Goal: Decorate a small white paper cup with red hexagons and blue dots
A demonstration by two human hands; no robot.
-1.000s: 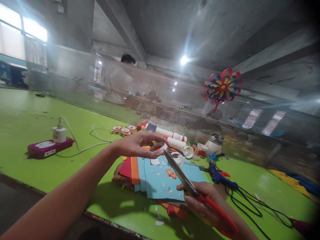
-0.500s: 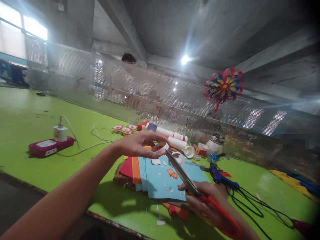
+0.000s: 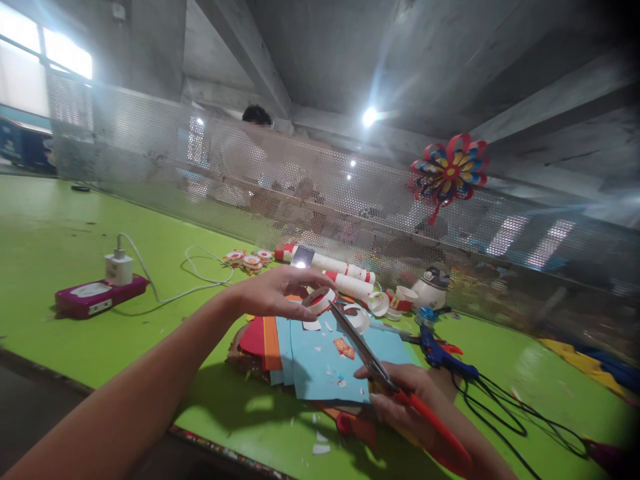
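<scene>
My left hand (image 3: 273, 292) pinches a small red and white paper ring (image 3: 321, 299) above the table. My right hand (image 3: 407, 407) grips red-handled scissors (image 3: 365, 353), and their blade tips reach the ring. Under both hands lies a stack of coloured paper sheets (image 3: 310, 353), blue on top with red and orange edges showing, scattered with small paper scraps.
On the green table (image 3: 60, 333) sit a magenta power strip with a white charger (image 3: 97, 293), white and red paper tubes (image 3: 333, 270), cut rings, a blue glue gun (image 3: 440, 353) with black cable, and a mesh divider (image 3: 300, 200) carrying a paper pinwheel (image 3: 447, 173). A person sits behind the mesh.
Almost nothing differs. The ring and scissor tips have shifted very slightly, and both hands stay in place.
</scene>
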